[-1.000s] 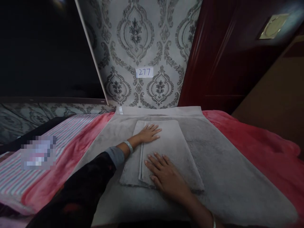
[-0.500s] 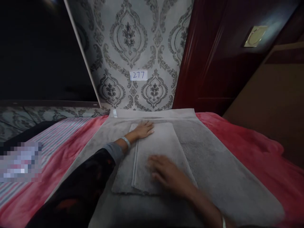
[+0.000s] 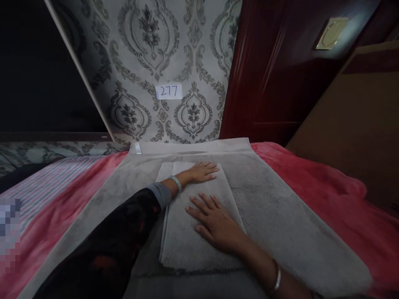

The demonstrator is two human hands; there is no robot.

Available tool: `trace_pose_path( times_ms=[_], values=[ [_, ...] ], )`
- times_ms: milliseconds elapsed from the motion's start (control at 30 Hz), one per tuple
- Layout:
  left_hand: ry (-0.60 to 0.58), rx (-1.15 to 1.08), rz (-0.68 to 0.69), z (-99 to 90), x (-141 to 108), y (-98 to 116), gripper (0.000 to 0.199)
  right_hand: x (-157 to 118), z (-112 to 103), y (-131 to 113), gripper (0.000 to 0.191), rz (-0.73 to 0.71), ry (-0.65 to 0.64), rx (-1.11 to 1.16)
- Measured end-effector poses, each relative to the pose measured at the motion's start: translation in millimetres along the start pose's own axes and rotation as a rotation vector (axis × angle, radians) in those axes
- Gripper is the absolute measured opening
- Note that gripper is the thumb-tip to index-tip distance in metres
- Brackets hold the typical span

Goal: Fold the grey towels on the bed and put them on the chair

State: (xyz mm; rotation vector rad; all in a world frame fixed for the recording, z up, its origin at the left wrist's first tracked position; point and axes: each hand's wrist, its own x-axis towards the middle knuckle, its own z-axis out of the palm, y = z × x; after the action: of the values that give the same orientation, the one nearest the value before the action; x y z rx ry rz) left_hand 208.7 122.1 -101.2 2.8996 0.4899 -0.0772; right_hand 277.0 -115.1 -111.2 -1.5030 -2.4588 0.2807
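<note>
Far left, striped bedding point(image 3: 40, 195) is lying beside a red fleece blanket point(image 3: 65, 211). Damask wallpaper point(image 3: 193, 112) carrying a "277" label point(image 3: 168, 91) is rising behind. Left hand point(image 3: 202, 172), bangle on wrist, is pressing open on the far end of a folded grey towel point(image 3: 187, 253), gripping nothing. That towel is sitting on a wider grey towel point(image 3: 280, 224) spread across the blanket. Right hand point(image 3: 215, 222) is resting flat on the folded towel's near half, fingers spread, unclenched. A dark red panel point(image 3: 258, 70) is standing far right.
</note>
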Motion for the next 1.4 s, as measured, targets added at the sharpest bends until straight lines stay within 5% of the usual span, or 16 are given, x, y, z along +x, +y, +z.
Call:
trace_pose_path(
  times_ms=[200,400,600,767,1033,1233,1400],
  values=[
    [0.043,-0.032,-0.018,-3.0,10.0,-29.0,0.061,-0.6,0.1,4.2,0.056,-0.021,0.023,0.013],
    [0.146,0.145,-0.093,-10.1,4.9,-19.3,0.057,-0.5,0.6,5.4,0.054,-0.016,0.030,0.006],
    [0.110,0.098,-0.066,-19.3,-48.7,0.8,0.061,-2.3,9.2,8.0,0.050,-0.036,0.088,-0.030],
    [0.054,0.054,-0.171,-1.8,-97.8,2.1,0.063,0.8,13.4,8.3,0.050,-0.044,0.112,-0.053],
    [0.116,0.046,-0.269,9.7,-103.8,0.9,0.061,-31.5,25.4,-52.7,0.065,-0.074,-0.005,-0.071],
    [0.077,0.062,-0.376,-6.3,-112.0,34.0,0.060,-59.9,49.7,-84.8,0.067,0.030,0.085,-0.076],
    [0.130,0.066,-0.213,7.6,-170.0,97.1,0.058,-68.1,43.1,-62.2,0.047,-0.014,0.238,0.135]
  ],
)
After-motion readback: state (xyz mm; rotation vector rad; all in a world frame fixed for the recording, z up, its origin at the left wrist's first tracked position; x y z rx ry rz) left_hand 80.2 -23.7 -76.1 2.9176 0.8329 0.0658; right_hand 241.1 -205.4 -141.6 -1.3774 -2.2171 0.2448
